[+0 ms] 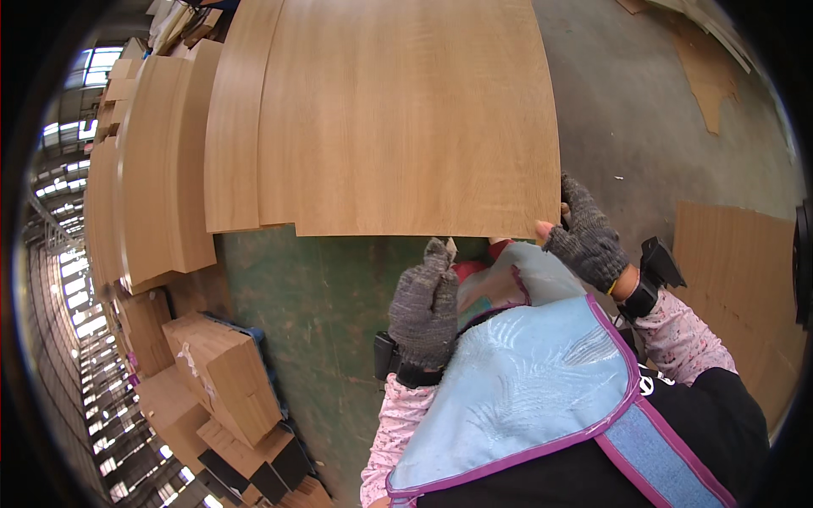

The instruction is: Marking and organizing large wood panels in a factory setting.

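A large wood-grain panel (406,127) lies flat in front of me, its near edge facing my body. My right hand (586,241), in a grey knitted glove with bare fingertips, holds the panel's near right corner. Its thumb rests by the top edge while the other fingers reach along the side. Just below the near edge is my left hand (422,313), gloved alike, its fingers drawn together. Whatever they may hold is too small to make out. Black devices are strapped at both wrists. A light blue apron (517,381) with purple trim covers my front.
Another panel edge (237,127) shows under the large panel's left side. Stacks of wood-grain boards (152,161) stand to the left, with more stacked pieces (224,372) at the lower left. Cardboard sheets (737,288) lie on the grey floor at right. The floor below is green.
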